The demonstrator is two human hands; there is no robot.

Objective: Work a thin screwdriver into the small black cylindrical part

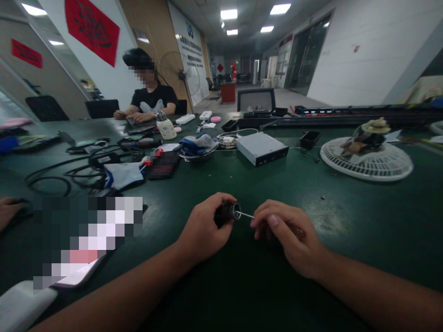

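My left hand [206,226] is wrapped round a short dark cylinder [228,211], its open end with a metallic rim turned to the right. From the right, my right hand [289,235] grips a thin screwdriver [246,215], most of it hidden under the fingers. The screwdriver's metal shaft reaches to the cylinder's open end, and its tip is at or inside the rim. I cannot tell how deep it goes. Both hands are held just above the dark green table [221,184], and a tiny dark part [323,198] lies to the right of them.
Beyond my hands are a silver disc drive [262,148], a bowl with blue-white cloth [199,145] and a white fan grille [367,159]. Black cables [69,175] tangle at the left. A person [152,97] sits across the table; another hand [10,210] shows at the left edge.
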